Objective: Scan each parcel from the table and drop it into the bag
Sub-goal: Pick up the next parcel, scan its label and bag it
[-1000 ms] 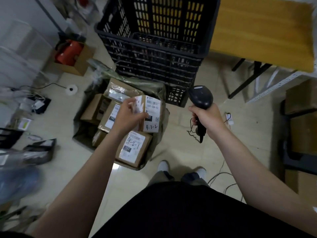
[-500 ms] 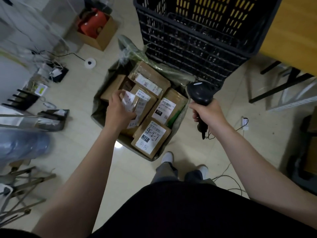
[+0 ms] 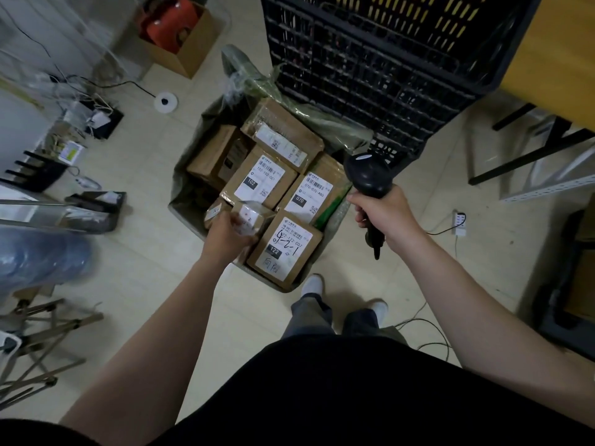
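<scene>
One bag (image 3: 188,188) — pale tiled floor (image 3: 154,278)

Near parcel (image 3: 285,249), just right of left hand (image 3: 225,235): "122-122-007", black tag "122", handwritten "4-2-1" (first digit unsure). Far parcel (image 3: 259,181), beyond left hand: "102-102-001", tag "102". Middle parcel (image 3: 309,196), just left of right hand (image 3: 383,214): "070-070-A80", tag "070". Small parcel (image 3: 249,217) in left hand: label unreadable.

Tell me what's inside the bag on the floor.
In the bag lie cardboard parcels, including parcel 102, parcel 070 and parcel 122. The left hand holds a small parcel over them. Anything underneath is covered.
</scene>
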